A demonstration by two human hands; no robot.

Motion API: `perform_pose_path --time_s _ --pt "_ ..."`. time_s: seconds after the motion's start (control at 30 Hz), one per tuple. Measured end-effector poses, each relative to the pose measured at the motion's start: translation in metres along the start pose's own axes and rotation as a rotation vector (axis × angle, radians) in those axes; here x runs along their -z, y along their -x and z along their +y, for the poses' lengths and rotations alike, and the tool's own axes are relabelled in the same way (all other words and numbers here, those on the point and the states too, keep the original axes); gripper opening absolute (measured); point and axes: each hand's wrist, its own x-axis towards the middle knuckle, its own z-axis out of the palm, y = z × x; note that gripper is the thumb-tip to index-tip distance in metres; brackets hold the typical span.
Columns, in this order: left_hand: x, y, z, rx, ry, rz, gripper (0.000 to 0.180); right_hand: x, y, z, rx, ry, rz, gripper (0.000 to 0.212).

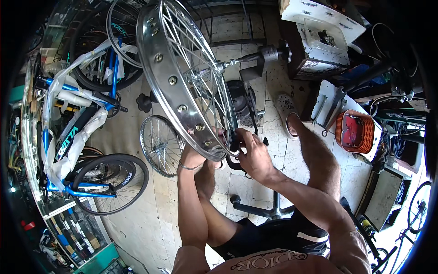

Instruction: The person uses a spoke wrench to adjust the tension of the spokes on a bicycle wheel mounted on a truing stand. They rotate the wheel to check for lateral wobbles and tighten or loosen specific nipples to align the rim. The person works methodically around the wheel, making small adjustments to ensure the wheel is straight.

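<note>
A bare spoked bicycle wheel (175, 86) with a wide shiny metal rim stands tilted in front of me, its axle held at the right by a dark metal stand (262, 61). My left hand (193, 156) is at the near, lower part of the rim, partly hidden behind it, with fingertips showing among the spokes. On the other side of the rim, my right hand (256, 157) has its fingers bent together at the edge. They close around something small and dark that I cannot make out.
Leftward stands a blue bicycle frame (68, 137) partly wrapped in white plastic, near black-tyred wheels (109, 185). A smaller bare wheel (159, 146) is below the rim. An orange basket (357, 131) and a large wrench (336, 104) lie at the right. A black stand base (275, 211) is near my legs.
</note>
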Motion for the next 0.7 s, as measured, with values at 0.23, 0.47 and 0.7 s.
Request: perform_pose_path --time_s 0.23,0.47,0.7 --pt "-0.037 0.007 0.042 -0.281 -0.316 0.124 0.041 0.007 0.013 -0.008 0.073 -0.09 0.087 0.048" --pt "-0.015 0.014 0.034 -0.239 -0.044 -0.2 0.043 0.012 0.017 -0.026 0.212 0.004 0.098 0.048" --pt "-0.017 0.018 0.034 -0.156 0.022 -0.248 0.027 0.018 0.017 -0.041 0.152 0.087 0.063 0.023"
